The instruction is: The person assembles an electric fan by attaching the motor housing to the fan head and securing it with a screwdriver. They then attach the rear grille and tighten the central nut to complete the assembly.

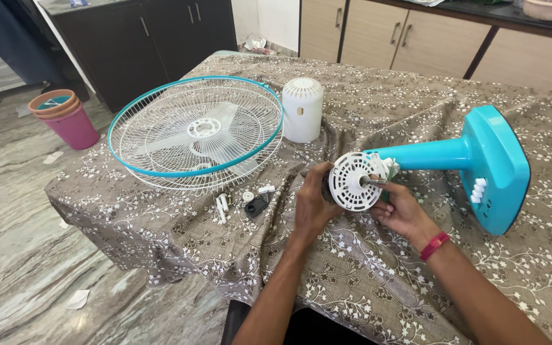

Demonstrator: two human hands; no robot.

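Observation:
A turquoise fan stand (480,160) lies on its side on the table, base to the right, motor end to the left. My left hand (312,203) grips the motor body behind the round white slotted motor plate (354,181). My right hand (402,211) holds the plate's right side, fingers by the metal shaft at its centre. A red band is on my right wrist. The white wire fan guard with a turquoise rim (196,131) lies flat at the left, with the pale blade inside it. A white cylindrical motor cover (302,108) stands upright beside it.
Small white and black loose parts (244,201) lie near the table's front edge, left of my hands. A patterned brown cloth (365,281) covers the table. Stacked pink and orange buckets (65,118) stand on the floor at left. Cabinets line the back wall.

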